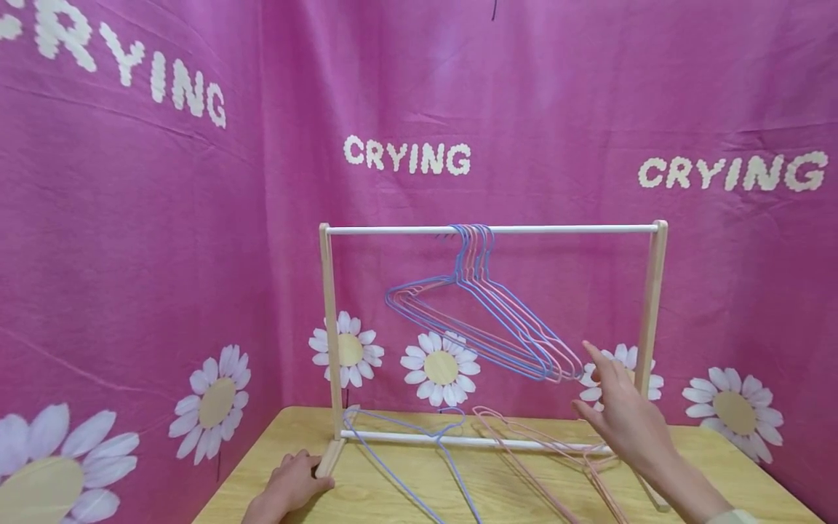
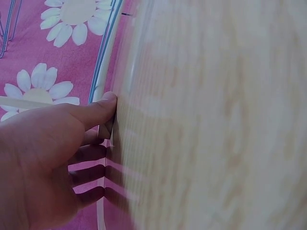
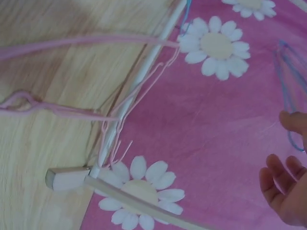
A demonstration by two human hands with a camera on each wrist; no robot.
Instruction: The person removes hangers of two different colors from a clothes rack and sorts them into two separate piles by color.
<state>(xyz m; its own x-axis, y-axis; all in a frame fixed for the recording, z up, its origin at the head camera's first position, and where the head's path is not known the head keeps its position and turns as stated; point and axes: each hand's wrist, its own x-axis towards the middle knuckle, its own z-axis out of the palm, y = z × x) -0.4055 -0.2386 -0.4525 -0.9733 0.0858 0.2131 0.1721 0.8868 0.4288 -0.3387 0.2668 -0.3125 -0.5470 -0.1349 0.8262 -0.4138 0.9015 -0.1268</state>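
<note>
A tabletop clothes rack with wooden sides and a white top rod (image 1: 556, 229) stands before me. Several blue and pink wire hangers (image 1: 471, 266) hang bunched near the rod's middle. My left hand (image 1: 286, 489) grips the rack's left wooden foot (image 1: 332, 460), thumb on the near side. To the right, my raised right hand (image 1: 625, 418) has fingers and thumb spread beside the right corners of the hanging hangers, with nothing in its grasp. A blue hanger (image 1: 439, 438) and some pink hangers (image 3: 86, 39) lie across the rack's lower white rod (image 1: 497, 441).
Under the rack is a wood-grain table (image 1: 386, 495). The right wooden post (image 1: 650, 306) stands just behind my right hand. A magenta cloth (image 1: 556, 87) with daisies and lettering hangs behind the table and on the left.
</note>
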